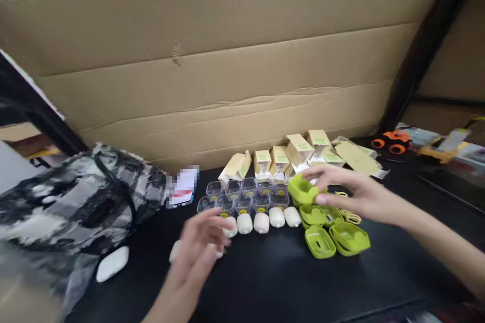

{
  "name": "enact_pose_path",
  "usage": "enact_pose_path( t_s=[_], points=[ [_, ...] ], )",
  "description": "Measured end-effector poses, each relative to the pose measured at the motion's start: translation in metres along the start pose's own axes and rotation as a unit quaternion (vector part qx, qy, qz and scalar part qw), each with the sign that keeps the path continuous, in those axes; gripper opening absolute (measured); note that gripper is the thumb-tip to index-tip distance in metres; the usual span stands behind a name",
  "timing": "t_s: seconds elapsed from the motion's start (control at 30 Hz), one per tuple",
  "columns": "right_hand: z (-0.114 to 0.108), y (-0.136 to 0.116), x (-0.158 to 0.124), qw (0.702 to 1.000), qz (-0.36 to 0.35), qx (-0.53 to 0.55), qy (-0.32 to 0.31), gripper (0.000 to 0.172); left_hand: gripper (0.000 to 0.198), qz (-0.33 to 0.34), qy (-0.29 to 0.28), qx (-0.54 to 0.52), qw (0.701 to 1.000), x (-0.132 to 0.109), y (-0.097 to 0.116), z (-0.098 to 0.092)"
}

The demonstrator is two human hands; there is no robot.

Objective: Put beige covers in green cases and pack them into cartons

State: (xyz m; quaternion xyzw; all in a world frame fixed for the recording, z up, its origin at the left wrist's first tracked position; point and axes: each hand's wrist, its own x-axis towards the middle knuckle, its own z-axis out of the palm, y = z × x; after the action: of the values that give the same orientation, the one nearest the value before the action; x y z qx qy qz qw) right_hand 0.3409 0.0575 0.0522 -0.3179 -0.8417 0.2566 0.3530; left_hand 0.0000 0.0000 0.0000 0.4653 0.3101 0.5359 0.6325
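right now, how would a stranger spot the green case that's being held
Start at the tall cardboard panel and drop to the small pale boxes along its foot. Below them, just right of the clear cups, the right hand pinches a yellow-green case. Similar green pieces sit nearer the camera; only this one is in a hand.

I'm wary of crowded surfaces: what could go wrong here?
The left hand is close to the row of white pieces and might nudge one aside. The green case in the right hand might slip onto the other green cases, or knock the clear containers beside it.
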Motion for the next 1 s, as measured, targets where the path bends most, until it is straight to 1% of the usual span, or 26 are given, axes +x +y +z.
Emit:
enact_pose_path(
  t_s=[0.07,0.1,0.13,0.17,0.2,0.27,0.3,0.33,0.37,0.4,0.47,0.53,0.6,0.7,0.8,0.93,1.0],
  points=[
    [0.03,-0.016,0.007,0.997,-0.045,0.031,-0.055,0.01,0.044,-0.086,-0.059,-0.038,0.994,0.01,-0.017,0.041],
    [0.042,-0.023,0.01,0.995,-0.06,0.041,-0.073,0.009,0.043,-0.114,-0.052,-0.06,0.99,0.015,-0.024,0.058],
    [0.051,-0.028,0.012,0.992,-0.067,0.048,-0.091,0.008,0.043,-0.142,-0.053,-0.086,0.985,0.017,-0.029,0.071],
    [0.057,-0.031,0.013,0.991,-0.065,0.053,-0.1,0.009,0.045,-0.159,-0.064,-0.113,0.979,0.019,-0.032,0.079],
    [0.058,-0.031,0.013,0.991,-0.059,0.053,-0.104,0.013,0.044,-0.163,-0.054,-0.126,0.977,0.019,-0.034,0.083],
    [0.048,-0.021,0.013,0.996,-0.042,0.026,-0.081,0.019,0.038,-0.167,-0.041,-0.142,0.975,0.017,-0.036,0.08],
    [0.038,-0.012,0.012,0.997,-0.029,-0.003,-0.064,0.02,0.036,-0.17,-0.031,-0.145,0.974,0.016,-0.037,0.075],
    [0.024,-0.001,0.011,0.998,-0.013,-0.04,-0.04,0.015,0.036,-0.175,-0.025,-0.147,0.973,0.014,-0.038,0.069],
    [0.01,0.013,0.008,0.995,0.016,-0.088,-0.034,0.017,0.037,-0.18,-0.019,-0.149,0.972,0.013,-0.041,0.064],
    [-0.004,0.027,0.005,0.988,0.055,-0.138,-0.044,0.02,0.04,-0.185,-0.015,-0.15,0.971,0.012,-0.044,0.06],
    [-0.027,0.053,-0.006,0.978,0.101,-0.174,-0.051,0.023,0.046,-0.198,-0.004,-0.146,0.969,0.011,-0.049,0.055],
    [-0.037,0.074,-0.019,0.969,0.139,-0.195,-0.064,0.023,0.051,-0.223,0.007,-0.138,0.965,0.011,-0.054,0.054],
    [-0.036,0.087,-0.031,0.962,0.167,-0.204,-0.076,0.024,0.05,-0.242,0.017,-0.128,0.962,0.011,-0.057,0.054],
    [-0.027,0.096,-0.04,0.955,0.19,-0.211,-0.084,0.028,0.043,-0.249,0.022,-0.121,0.961,0.013,-0.059,0.053],
    [-0.021,0.099,-0.042,0.954,0.195,-0.212,-0.084,0.029,0.04,-0.251,0.02,-0.128,0.959,0.014,-0.058,0.053],
    [-0.02,0.101,-0.042,0.955,0.198,-0.204,-0.081,0.025,0.045,-0.245,0.013,-0.136,0.96,0.012,-0.058,0.055],
    [-0.02,0.099,-0.042,0.957,0.198,-0.2,-0.069,0.024,0.047,-0.239,0.009,-0.139,0.961,0.01,-0.059,0.056]
  ],
)
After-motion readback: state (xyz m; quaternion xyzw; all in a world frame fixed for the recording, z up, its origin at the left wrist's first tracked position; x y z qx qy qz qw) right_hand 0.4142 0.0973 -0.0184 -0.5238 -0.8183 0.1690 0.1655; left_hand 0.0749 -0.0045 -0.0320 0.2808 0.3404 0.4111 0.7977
